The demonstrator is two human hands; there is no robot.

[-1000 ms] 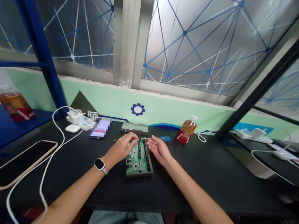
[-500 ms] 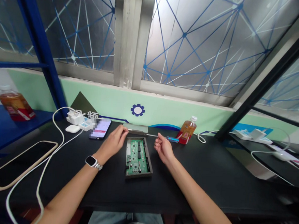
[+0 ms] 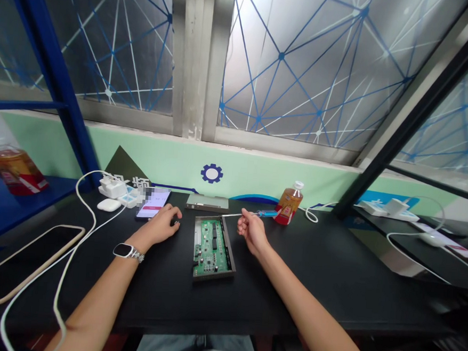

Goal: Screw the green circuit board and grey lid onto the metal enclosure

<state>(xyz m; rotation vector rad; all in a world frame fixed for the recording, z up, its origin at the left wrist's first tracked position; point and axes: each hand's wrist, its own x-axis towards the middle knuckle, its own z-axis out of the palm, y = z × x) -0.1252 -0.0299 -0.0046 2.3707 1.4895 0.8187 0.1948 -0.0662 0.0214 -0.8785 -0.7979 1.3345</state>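
My right hand grips a screwdriver with a blue handle. Its shaft points left, and the tip is over the far right corner of a metal case. Inside that case a green circuit board lies face up. Left of the case, my left hand rests low on the table beside a lit phone, thumb and forefinger apart. Whether some tiny piece lies under those fingers I cannot make out. A flat metal cover lies behind the case.
A drink bottle stands behind my right hand. White chargers and a white earphone case sit at the back left. A white cable loops past a large beige-edged device. A dark reflective panel stands at the right.
My left hand has left the screwdriver's tip and moved left and down to the table by the phone. The screwdriver's tip has dropped to the case's far right corner.
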